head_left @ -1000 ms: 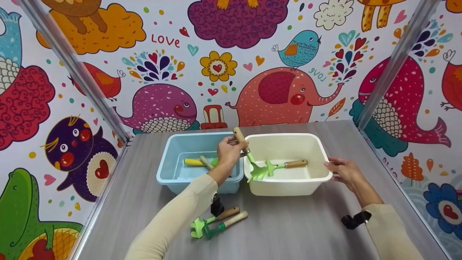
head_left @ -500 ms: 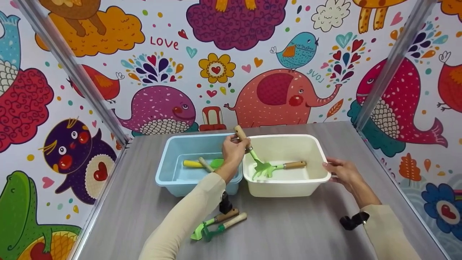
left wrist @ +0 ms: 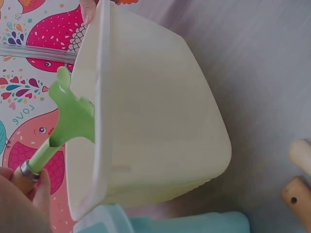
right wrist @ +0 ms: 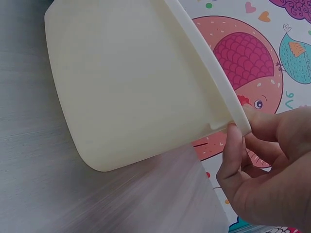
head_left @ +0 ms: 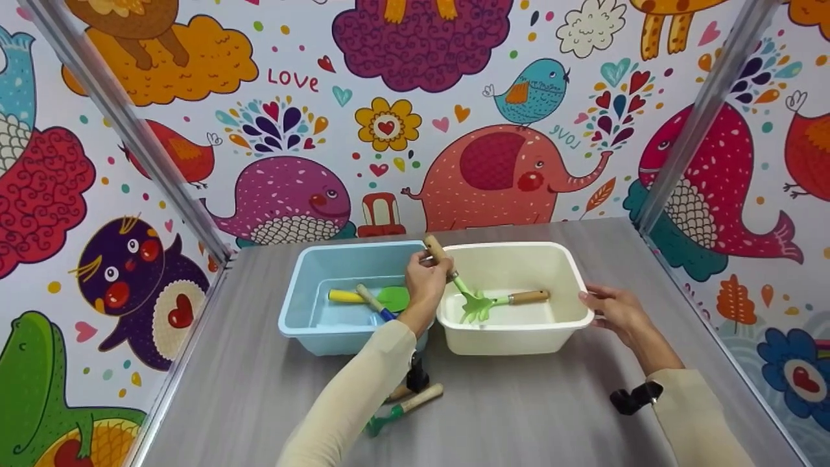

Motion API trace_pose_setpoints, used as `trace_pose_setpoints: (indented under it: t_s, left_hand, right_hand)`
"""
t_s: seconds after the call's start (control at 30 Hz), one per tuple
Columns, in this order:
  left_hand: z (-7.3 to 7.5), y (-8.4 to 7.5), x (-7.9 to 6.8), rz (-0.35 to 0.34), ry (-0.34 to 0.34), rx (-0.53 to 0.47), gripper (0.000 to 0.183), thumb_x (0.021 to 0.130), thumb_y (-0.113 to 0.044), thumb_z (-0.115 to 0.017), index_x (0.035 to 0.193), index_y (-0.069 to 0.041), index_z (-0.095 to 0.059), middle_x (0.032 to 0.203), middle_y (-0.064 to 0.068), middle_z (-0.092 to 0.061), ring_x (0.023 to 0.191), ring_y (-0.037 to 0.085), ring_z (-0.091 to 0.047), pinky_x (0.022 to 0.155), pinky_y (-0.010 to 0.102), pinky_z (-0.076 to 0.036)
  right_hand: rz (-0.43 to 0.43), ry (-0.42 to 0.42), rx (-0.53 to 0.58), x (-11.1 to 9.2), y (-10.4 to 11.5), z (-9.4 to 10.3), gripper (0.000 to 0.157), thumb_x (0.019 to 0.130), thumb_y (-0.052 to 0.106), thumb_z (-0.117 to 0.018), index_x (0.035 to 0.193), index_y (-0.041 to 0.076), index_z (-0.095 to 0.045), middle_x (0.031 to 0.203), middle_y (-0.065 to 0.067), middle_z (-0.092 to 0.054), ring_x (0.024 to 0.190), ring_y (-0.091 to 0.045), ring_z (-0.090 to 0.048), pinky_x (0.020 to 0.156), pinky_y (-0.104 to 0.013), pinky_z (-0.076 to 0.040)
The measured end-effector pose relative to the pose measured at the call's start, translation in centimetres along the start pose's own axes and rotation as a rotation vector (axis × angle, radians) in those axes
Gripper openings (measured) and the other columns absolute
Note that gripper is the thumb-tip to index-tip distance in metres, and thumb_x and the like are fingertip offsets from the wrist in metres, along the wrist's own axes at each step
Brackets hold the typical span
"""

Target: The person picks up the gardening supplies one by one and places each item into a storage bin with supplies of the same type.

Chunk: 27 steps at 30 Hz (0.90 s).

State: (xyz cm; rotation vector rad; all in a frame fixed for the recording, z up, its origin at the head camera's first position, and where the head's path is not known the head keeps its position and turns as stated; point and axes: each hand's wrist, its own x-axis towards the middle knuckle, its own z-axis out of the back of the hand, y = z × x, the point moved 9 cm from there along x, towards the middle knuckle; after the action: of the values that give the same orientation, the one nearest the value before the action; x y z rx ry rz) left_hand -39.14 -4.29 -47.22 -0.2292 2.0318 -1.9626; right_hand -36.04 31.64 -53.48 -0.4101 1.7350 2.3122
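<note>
Bright cartoon walls [head_left: 447, 104] rose beyond both hands, around a grey table [head_left: 519, 402]. On it the white bin [head_left: 506, 342] stood between the hands; the blue bin [head_left: 331, 342] sat below the left hand and to its left. From where I stood, the right hand [head_left: 619, 311] was pinching the white bin's rim at the end farther from the left hand. The left hand [head_left: 426, 282] pinched the wooden handle of a green tool [left wrist: 62, 127], whose head dipped into the white bin's mouth, below that hand and to its right.

Setting it down well, I judged, called for a slow lowering, the handle tipped flatter and kept clear of the rim nearest the left hand, while the right hand steadied the bin.

The green tool's long axis ran aslant: handle end up and leftward, head down and rightward. Past its head a second tool [head_left: 528, 297] lay on the bin's floor, its handle pointing toward the right hand. Whether the two heads touched, I couldn't tell.
</note>
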Motion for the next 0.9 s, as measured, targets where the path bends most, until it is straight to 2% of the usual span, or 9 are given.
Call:
trace_pose_setpoints:
  t_s: [0.17,0.43,0.63,0.77,0.9]
  left_hand:
    - [0.1,0.0,0.3,-0.058,-0.016,0.045,0.042,0.084,-0.008,-0.071,0.123,0.001,-0.058,0.113,0.020,-0.068,0.094,0.025,-0.069,0.080,0.031,-0.061]
    - [-0.4,-0.1,0.3,-0.152,-0.022,0.112,0.038,0.084,-0.006,-0.074,0.118,0.002,-0.060,0.108,0.020,-0.070,0.094,0.028,-0.070,0.077,0.032,-0.061]
    - [-1.3,-0.4,-0.3,-0.206,0.037,0.220,0.036,0.087,-0.008,-0.074,0.118,0.000,-0.060,0.111,0.019,-0.070,0.098,0.028,-0.070,0.082,0.035,-0.061]
    - [-1.8,-0.8,-0.6,-0.253,0.078,0.272,0.033,0.086,-0.010,-0.075,0.115,0.000,-0.062,0.108,0.018,-0.071,0.095,0.026,-0.071,0.081,0.034,-0.060]
    - [-2.6,-1.0,-0.7,-0.292,0.167,0.334,0.031,0.087,-0.012,-0.076,0.114,-0.002,-0.064,0.105,0.015,-0.072,0.093,0.022,-0.069,0.081,0.032,-0.059]
  right_hand:
    - [-0.007,-0.004,0.010,-0.1,-0.1,0.0,0.068,0.099,0.035,-0.062,0.152,0.001,-0.037,0.111,0.004,-0.064,0.092,-0.010,-0.063,0.075,-0.022,-0.057]
    - [-0.007,0.003,0.023,0.0,0.0,0.0,0.068,0.099,0.034,-0.062,0.152,0.000,-0.037,0.108,0.007,-0.064,0.091,-0.009,-0.063,0.075,-0.023,-0.058]
    - [-0.028,0.000,0.020,0.0,-0.2,0.0,0.071,0.098,0.036,-0.064,0.153,0.002,-0.037,0.118,0.001,-0.063,0.092,-0.010,-0.063,0.076,-0.022,-0.058]
    - [-0.001,-0.018,-0.004,-0.1,-0.1,0.0,0.069,0.099,0.036,-0.063,0.153,0.001,-0.037,0.128,-0.008,-0.064,0.092,-0.010,-0.064,0.075,-0.022,-0.057]
    - [0.014,-0.030,-0.022,-0.1,0.1,0.0,0.068,0.100,0.036,-0.061,0.153,0.001,-0.037,0.133,-0.014,-0.063,0.092,-0.010,-0.065,0.074,-0.022,-0.057]
